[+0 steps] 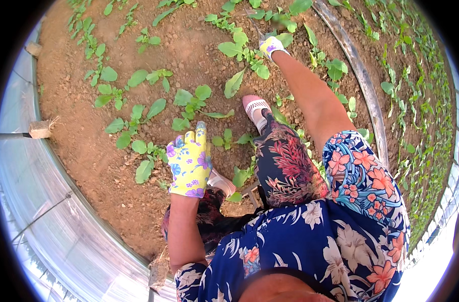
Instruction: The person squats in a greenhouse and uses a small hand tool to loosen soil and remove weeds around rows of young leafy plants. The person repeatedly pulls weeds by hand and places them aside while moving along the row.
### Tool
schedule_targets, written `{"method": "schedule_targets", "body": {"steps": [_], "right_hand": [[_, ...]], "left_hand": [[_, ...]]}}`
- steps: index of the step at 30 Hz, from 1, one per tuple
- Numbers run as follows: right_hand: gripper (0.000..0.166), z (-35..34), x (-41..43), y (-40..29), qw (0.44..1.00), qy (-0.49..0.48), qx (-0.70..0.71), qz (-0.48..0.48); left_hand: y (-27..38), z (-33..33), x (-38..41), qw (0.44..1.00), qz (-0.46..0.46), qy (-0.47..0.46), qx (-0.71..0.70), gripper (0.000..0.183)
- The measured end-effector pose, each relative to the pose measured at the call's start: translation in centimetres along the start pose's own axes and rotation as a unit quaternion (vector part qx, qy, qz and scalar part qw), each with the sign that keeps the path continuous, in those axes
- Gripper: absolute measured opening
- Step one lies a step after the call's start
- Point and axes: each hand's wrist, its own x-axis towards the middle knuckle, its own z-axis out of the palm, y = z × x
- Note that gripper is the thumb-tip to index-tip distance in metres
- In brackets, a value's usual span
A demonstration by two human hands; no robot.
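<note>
My left hand (190, 163), in a yellow glove with purple and blue flowers, hovers over the soil near my left shoe (222, 184). Its back faces up, its fingers lie close together with a dirty fingertip, and its palm is hidden. Farther out, my right hand (272, 46) wears a matching glove and grips a thin metal hand tool (256, 23), whose far end is blurred among leaves. Green leafy seedlings (191, 102) grow in rows around both hands. A long single leaf (234, 83) lies near my right shoe (255, 107).
A dark, flat strip (360, 71) curves along the bed at right, with denser rows of plants (422, 113) beyond it. Plastic sheeting (36, 181) walls the left side, with blocks (39, 129) along its base. Part of a low frame (250, 193) shows between my legs.
</note>
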Motion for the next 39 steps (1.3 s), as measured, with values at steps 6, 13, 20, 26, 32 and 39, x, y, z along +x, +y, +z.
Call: {"method": "schedule_targets", "body": {"steps": [6,13,20,26,32,39], "right_hand": [[0.038,0.2,-3.8,6.4,1.0,0.006,-0.003,-0.015],[0.038,-0.5,-9.9,11.1,0.999,-0.041,0.011,0.011],[0.041,-4.1,-15.3,12.4,0.999,-0.03,0.01,0.024],[0.038,-4.0,-18.6,14.4,0.988,0.096,0.123,0.001],[0.032,-2.2,-21.5,16.3,0.923,0.112,0.34,0.137],[0.04,0.9,-25.6,16.3,0.914,0.037,0.353,0.196]], "left_hand": [[0.2,0.0,0.4,1.0,0.011,0.014,0.008,0.044],[0.0,-0.3,0.4,1.0,-0.001,0.018,-0.01,0.042],[-0.3,0.2,0.1,0.999,0.006,0.043,-0.011,0.039],[-0.3,-0.4,-0.2,0.998,0.013,0.054,-0.004,0.038],[-0.4,-0.3,-0.5,0.998,0.014,0.062,-0.008,0.041],[-0.4,-0.8,-1.0,0.999,0.001,0.045,-0.004,0.041]]}}
